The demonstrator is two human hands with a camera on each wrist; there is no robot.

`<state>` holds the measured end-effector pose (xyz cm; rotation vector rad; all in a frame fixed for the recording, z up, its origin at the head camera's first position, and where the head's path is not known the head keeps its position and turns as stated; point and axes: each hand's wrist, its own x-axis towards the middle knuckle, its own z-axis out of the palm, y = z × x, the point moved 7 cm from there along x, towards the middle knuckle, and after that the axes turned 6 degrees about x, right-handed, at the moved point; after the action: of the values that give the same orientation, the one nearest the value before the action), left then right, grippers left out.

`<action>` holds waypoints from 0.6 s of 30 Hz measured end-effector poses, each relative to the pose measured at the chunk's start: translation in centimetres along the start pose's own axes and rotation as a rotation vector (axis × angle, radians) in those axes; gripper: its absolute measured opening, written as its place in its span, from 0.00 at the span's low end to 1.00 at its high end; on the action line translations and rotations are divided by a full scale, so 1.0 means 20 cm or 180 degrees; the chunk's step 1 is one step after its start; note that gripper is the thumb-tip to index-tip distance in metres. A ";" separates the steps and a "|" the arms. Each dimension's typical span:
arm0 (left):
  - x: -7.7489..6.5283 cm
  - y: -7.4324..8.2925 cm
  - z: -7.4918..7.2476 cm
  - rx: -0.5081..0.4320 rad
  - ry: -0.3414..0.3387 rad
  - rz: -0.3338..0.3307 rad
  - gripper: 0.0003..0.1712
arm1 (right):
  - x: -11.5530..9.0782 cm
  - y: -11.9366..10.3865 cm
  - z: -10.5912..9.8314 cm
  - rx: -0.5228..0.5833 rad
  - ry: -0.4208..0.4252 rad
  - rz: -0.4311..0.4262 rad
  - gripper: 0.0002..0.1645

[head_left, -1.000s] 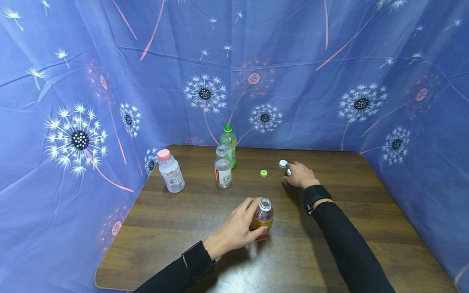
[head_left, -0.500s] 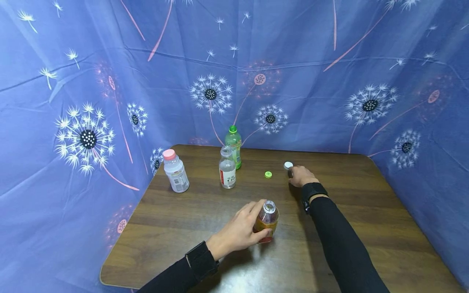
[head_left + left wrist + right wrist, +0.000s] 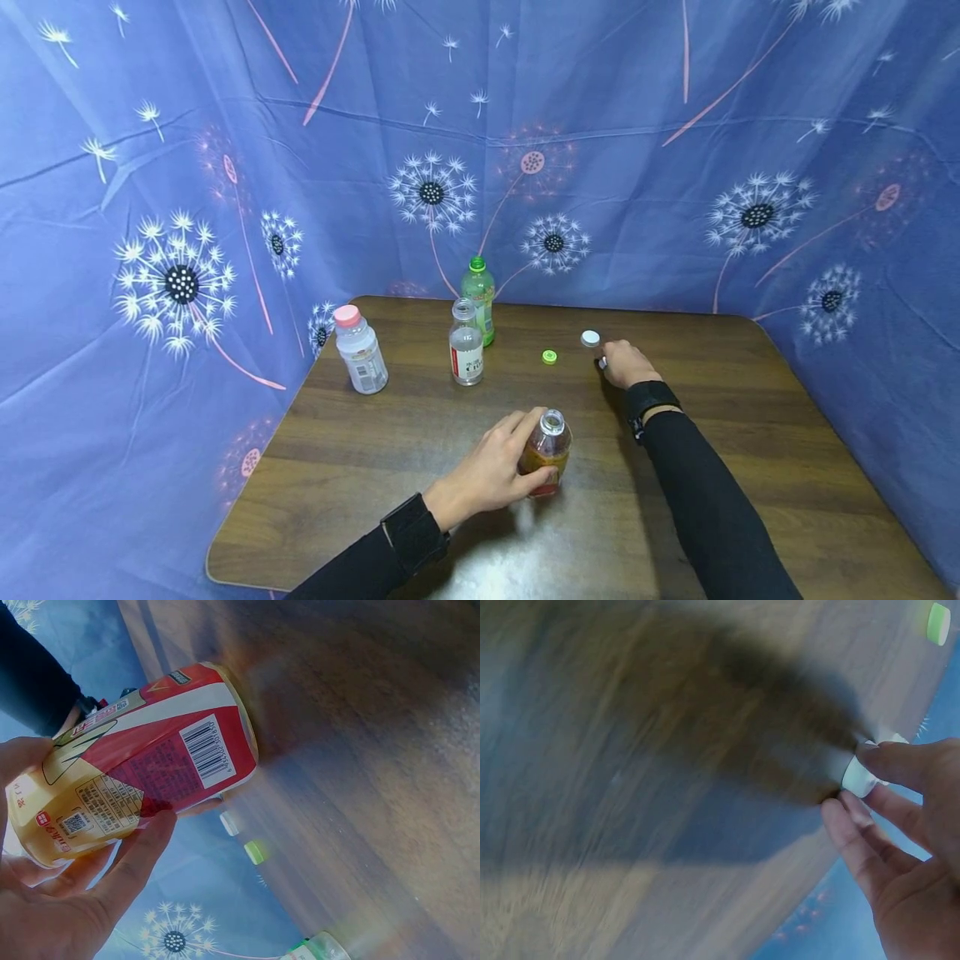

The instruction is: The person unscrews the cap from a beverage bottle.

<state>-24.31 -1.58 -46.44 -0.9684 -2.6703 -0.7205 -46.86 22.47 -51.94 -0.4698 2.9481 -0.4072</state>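
Note:
My left hand [image 3: 491, 468] grips an uncapped bottle [image 3: 551, 457] with a red and yellow label, standing upright on the table. In the left wrist view the bottle's label [image 3: 142, 761] shows a barcode, with fingers curled round its sides. Further right and back, my right hand [image 3: 628, 365] pinches a small white bottle cap [image 3: 857, 778] between thumb and fingers, close over the tabletop. Just beyond that hand lies a second white cap [image 3: 590, 338]. A green cap [image 3: 550, 357] lies to its left.
An uncapped clear bottle [image 3: 467, 350] stands at the back, in front of an uncapped green bottle [image 3: 480, 296]. To the left is a whitish bottle [image 3: 362, 358] with a pink cap. Blue patterned cloth [image 3: 637, 208] hangs behind the wooden table [image 3: 337, 483].
My right hand has drawn slightly back and right from the second white cap, fingers now pinching the other one. The left hand keeps its grip on the bottle. The head view has shifted slightly.

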 end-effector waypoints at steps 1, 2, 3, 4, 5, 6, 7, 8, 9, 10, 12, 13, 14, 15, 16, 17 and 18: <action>0.00 0.00 0.00 0.0014 0.0000 -0.0002 0.46 | -0.01 0.00 0.00 0.0004 -0.0009 0.0016 0.21; 0.00 0.00 0.00 0.0012 -0.0004 -0.0004 0.46 | -0.01 0.00 0.00 0.0009 -0.0010 0.0031 0.22; 0.00 0.00 -0.01 0.0021 -0.0002 0.0001 0.46 | -0.02 0.00 -0.01 0.0005 0.0000 0.0036 0.22; 0.00 0.00 0.00 0.0028 -0.0005 0.0004 0.46 | -0.02 0.01 -0.02 -0.0005 0.0016 0.0027 0.21; 0.00 0.00 0.00 0.0023 -0.0008 0.0007 0.46 | -0.03 0.01 -0.03 -0.0004 0.0047 0.0040 0.20; 0.00 0.00 0.00 0.0018 -0.0010 0.0010 0.46 | -0.04 0.01 -0.04 -0.0004 0.0084 0.0038 0.19; 0.00 0.00 0.00 0.0008 -0.0014 0.0010 0.46 | -0.05 0.00 -0.05 -0.0017 0.0128 0.0033 0.18; 0.00 0.00 0.00 -0.0002 -0.0016 0.0010 0.46 | -0.05 0.00 -0.06 -0.0015 0.0170 0.0017 0.18; 0.00 0.00 0.00 -0.0011 -0.0018 0.0007 0.46 | -0.06 -0.01 -0.07 -0.0032 0.0223 0.0009 0.18; 0.00 0.00 0.00 -0.0021 -0.0018 0.0004 0.46 | -0.07 -0.02 -0.09 -0.0051 0.0290 -0.0009 0.18; 0.00 0.00 0.00 -0.0048 -0.0023 -0.0009 0.46 | -0.10 -0.05 -0.12 -0.0064 0.0415 -0.0064 0.20; 0.00 -0.01 0.00 -0.0065 -0.0026 -0.0019 0.46 | -0.11 -0.07 -0.13 -0.0066 0.0494 -0.0108 0.20; 0.00 -0.01 0.00 -0.0073 -0.0028 -0.0029 0.46 | -0.13 -0.09 -0.15 -0.0062 0.0586 -0.0168 0.21; 0.00 -0.01 0.00 -0.0078 -0.0032 -0.0039 0.46 | -0.15 -0.12 -0.17 -0.0068 0.0666 -0.0222 0.21; 0.00 -0.01 0.00 -0.0080 -0.0031 -0.0047 0.46 | -0.16 -0.14 -0.18 -0.0074 0.0730 -0.0282 0.20; 0.00 -0.01 0.00 -0.0085 -0.0035 -0.0057 0.47 | -0.18 -0.16 -0.20 -0.0077 0.0783 -0.0334 0.20; 0.00 -0.01 0.00 -0.0083 -0.0034 -0.0056 0.47 | -0.21 -0.18 -0.21 -0.0086 0.0843 -0.0400 0.19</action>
<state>-24.53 -1.74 -46.54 -0.9589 -2.6885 -0.7576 -42.62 21.43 -46.54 -0.6542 3.1918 -0.4785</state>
